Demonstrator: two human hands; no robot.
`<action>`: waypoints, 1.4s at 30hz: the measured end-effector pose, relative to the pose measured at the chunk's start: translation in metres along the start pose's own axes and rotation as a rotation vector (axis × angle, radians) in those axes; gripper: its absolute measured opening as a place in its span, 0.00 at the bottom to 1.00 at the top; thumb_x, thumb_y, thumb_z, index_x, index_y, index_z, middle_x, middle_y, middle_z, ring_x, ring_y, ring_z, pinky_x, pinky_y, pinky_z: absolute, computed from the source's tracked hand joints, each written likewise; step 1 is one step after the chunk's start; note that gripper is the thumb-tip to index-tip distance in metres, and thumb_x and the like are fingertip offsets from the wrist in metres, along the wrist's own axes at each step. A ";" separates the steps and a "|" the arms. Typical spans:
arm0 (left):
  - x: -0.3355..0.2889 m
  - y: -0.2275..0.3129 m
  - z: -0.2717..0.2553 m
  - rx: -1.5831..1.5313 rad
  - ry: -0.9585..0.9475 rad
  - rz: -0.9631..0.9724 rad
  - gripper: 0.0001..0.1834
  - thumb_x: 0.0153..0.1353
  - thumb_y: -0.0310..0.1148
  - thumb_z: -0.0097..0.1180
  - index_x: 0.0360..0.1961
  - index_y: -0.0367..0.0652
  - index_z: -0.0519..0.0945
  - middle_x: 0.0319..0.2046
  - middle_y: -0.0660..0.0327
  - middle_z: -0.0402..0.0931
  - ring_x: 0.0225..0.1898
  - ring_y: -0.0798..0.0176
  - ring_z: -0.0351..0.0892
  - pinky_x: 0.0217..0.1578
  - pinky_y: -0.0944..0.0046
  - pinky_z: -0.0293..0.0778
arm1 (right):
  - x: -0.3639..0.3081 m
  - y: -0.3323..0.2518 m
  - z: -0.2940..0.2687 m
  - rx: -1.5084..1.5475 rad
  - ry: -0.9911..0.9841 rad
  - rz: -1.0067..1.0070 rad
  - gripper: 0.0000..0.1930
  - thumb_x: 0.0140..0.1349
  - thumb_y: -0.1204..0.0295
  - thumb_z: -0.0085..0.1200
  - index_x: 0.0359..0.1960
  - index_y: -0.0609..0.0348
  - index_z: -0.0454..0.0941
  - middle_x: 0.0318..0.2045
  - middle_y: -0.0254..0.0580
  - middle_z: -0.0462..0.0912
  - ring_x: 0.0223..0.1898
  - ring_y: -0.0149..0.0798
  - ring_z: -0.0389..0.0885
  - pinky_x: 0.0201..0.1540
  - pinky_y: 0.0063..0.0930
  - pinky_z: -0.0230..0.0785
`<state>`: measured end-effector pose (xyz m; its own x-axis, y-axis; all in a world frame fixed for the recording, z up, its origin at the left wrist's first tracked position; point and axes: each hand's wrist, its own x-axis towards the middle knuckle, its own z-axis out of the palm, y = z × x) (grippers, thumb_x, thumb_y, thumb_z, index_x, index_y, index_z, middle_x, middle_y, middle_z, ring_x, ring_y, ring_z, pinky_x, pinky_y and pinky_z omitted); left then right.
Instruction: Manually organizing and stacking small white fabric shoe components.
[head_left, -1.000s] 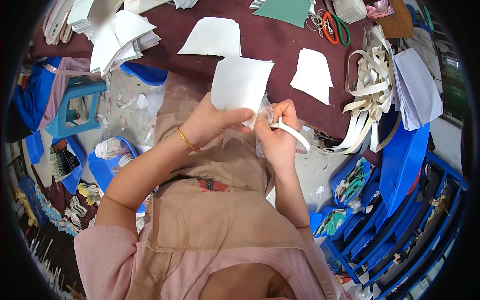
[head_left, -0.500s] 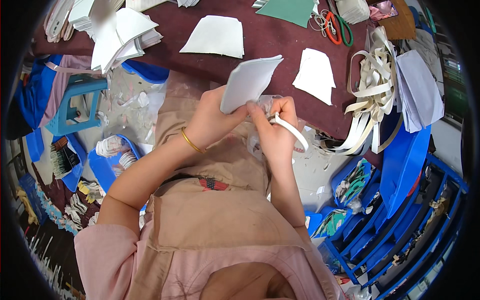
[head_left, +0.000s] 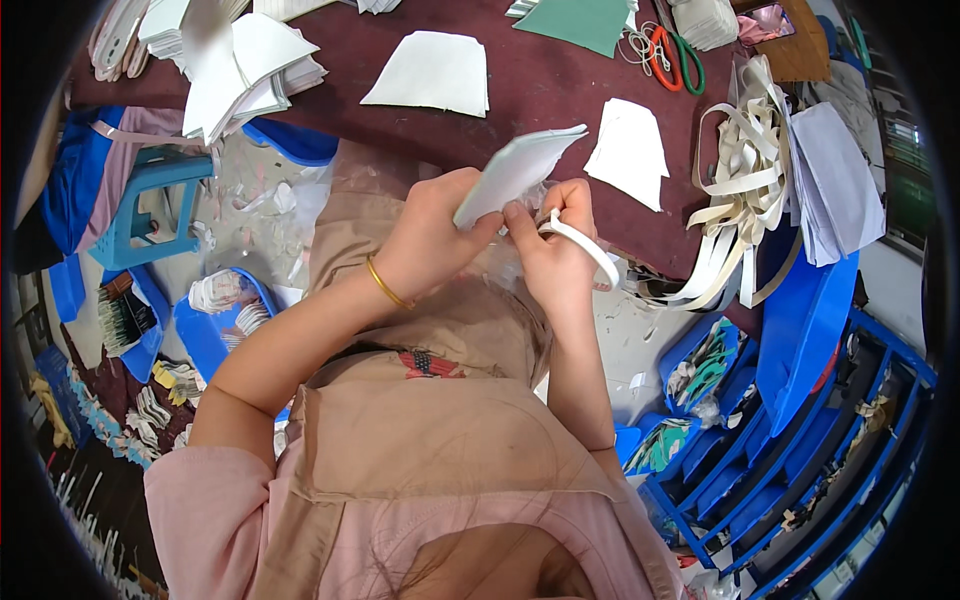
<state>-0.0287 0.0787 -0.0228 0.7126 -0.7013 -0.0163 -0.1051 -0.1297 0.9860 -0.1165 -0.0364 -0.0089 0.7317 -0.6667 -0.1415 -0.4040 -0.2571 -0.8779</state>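
Note:
My left hand (head_left: 432,228) is closed around the lower end of a thin stack of white cut pieces (head_left: 515,172), which tilts up to the right with pale edges showing. Close beside it, my right hand (head_left: 556,250) is closed, its thumb near the stack's lower corner. A white curved loop (head_left: 600,262) comes out from between the right fingers and arcs down past the hand; its kind is not clear. Clear plastic shows behind the hands. On the dark red table ahead lie one white piece (head_left: 432,75) and another white piece (head_left: 630,153).
Stacked white pieces (head_left: 250,75) stand at the table's far left. Red-and-green-handled scissors (head_left: 680,62) lie at the far right, near a green piece (head_left: 575,22). Cream straps (head_left: 745,165) hang over the right edge. A blue rack (head_left: 790,470) stands lower right, a teal stool (head_left: 150,210) left.
The stack has moved a little to the right and tilted lower. Both hands have shifted slightly and still grip; the white loop has swung a little with the right hand.

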 end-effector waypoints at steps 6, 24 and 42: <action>0.006 -0.001 0.004 0.066 0.023 0.010 0.09 0.51 0.22 0.55 0.35 0.37 0.80 0.26 0.54 0.77 0.27 0.53 0.77 0.31 0.62 0.73 | 0.000 0.006 0.012 -0.052 0.129 -0.085 0.15 0.48 0.78 0.58 0.25 0.57 0.60 0.16 0.32 0.65 0.18 0.23 0.60 0.20 0.21 0.57; 0.072 -0.020 0.000 0.260 -0.126 -0.172 0.15 0.42 0.32 0.56 0.31 0.33 0.80 0.23 0.48 0.79 0.26 0.51 0.81 0.31 0.58 0.75 | 0.018 0.017 -0.023 1.020 -0.119 0.360 0.10 0.49 0.83 0.43 0.28 0.54 0.58 0.19 0.34 0.65 0.16 0.27 0.61 0.19 0.18 0.52; 0.078 -0.059 -0.002 -0.204 -0.179 -0.315 0.13 0.40 0.33 0.58 0.23 0.32 0.79 0.17 0.58 0.77 0.20 0.67 0.76 0.25 0.67 0.72 | 0.048 0.023 0.009 -0.327 0.182 -0.389 0.12 0.55 0.76 0.58 0.27 0.62 0.63 0.25 0.48 0.73 0.26 0.50 0.74 0.30 0.38 0.67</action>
<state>0.0350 0.0329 -0.0815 0.5547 -0.7624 -0.3332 0.2508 -0.2286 0.9407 -0.0859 -0.0681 -0.0403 0.7663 -0.5817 0.2727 -0.2933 -0.6945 -0.6570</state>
